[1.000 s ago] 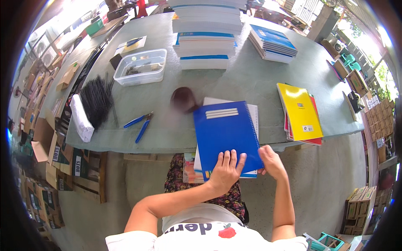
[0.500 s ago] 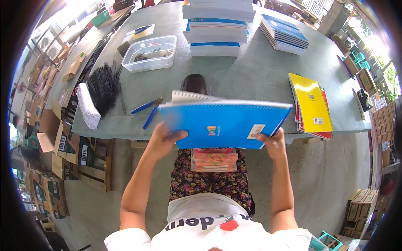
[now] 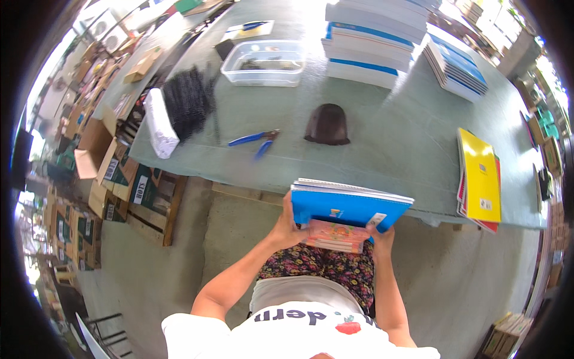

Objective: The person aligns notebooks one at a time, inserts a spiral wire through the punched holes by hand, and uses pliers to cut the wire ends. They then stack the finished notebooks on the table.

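Several blue spiral notebooks (image 3: 353,206) are held together near the table's front edge, their upper edges showing as a pale layered band. My left hand (image 3: 288,226) grips the pile at its left side, fingers mostly behind it. On the lower right corner, near a white label, my right hand (image 3: 381,236) is closed with the thumb in front. Just below the notebooks, a pink plastic-wrapped packet (image 3: 336,237) sits at my lap, partly covered by them. Blue-handled cutting pliers (image 3: 258,139) lie on the table ahead of my left hand, beside a dark brown dome-shaped thing (image 3: 327,124).
Left on the table (image 3: 382,155) are black plastic coils (image 3: 188,102), a white wrapped bundle (image 3: 160,122) and a clear plastic tub (image 3: 263,76). A tall book stack (image 3: 365,57) and blue notebooks (image 3: 455,67) stand farther back. Yellow (image 3: 480,176) and red notebooks lie right.
Both hands have brought the blue notebooks down and closer to my body, off the pliers and the brown thing, which now show fully. The whole view has shifted, with table things appearing farther right.
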A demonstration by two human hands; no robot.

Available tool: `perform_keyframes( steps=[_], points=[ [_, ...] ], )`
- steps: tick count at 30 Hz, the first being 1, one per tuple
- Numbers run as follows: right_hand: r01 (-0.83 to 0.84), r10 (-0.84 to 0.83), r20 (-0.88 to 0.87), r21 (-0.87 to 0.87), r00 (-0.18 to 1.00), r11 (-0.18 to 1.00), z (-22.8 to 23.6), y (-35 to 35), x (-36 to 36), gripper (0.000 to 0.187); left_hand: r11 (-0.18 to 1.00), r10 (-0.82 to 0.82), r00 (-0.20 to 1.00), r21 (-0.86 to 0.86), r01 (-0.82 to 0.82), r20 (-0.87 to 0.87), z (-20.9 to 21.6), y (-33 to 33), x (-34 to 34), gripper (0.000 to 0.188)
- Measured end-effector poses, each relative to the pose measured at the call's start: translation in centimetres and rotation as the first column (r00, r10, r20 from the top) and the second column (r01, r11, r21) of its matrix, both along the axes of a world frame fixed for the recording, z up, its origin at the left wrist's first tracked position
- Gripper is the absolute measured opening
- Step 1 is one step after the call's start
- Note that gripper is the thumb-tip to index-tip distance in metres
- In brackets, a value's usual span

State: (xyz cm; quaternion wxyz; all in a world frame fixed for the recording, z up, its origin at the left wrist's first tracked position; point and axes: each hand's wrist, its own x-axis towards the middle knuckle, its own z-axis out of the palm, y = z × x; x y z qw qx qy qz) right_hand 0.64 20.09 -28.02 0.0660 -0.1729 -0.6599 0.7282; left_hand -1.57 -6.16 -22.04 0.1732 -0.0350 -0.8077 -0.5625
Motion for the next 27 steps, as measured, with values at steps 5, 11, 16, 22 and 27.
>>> perform_keyframes(
  steps=[5, 11, 16, 22, 27],
  points=[
    [-0.194, 0.188, 0.120, 0.034, 0.975, 0.980, 2.1, 1.2, 0.4, 0.063, 0.873, -0.185, 0.880, -0.338, 0.352, 0.438, 6.8, -8.2, -4.9, 0.040],
    [0.268, 0.062, -0.344, 0.821, 0.937, 0.504, 15.1, -1.2, -1.2, 0.036, 0.563, 0.490, 0.863, -0.713, -0.418, -0.118, 3.9, -18.4, -11.9, 0.025],
    [-0.060, 0.691, -0.352, 0.866, 0.632, 0.496, 15.4, -9.5, -4.4, 0.028, 0.668, 0.486, 0.842, -0.520, -0.531, -0.235, 4.4, -18.3, -14.9, 0.025],
    [0.021, 0.556, -0.240, 0.929, 0.796, 0.370, 12.4, -12.9, -7.7, 0.040, 0.862, 0.364, 0.919, 0.319, -0.395, 0.154, 14.5, -18.5, -9.1, 0.019],
    [0.051, 0.639, -0.292, 0.929, 0.712, 0.368, 11.2, -12.7, -7.7, 0.036, 0.747, 0.263, 0.958, 0.652, -0.128, -0.114, 17.0, -24.2, -3.3, 0.017]
  ],
)
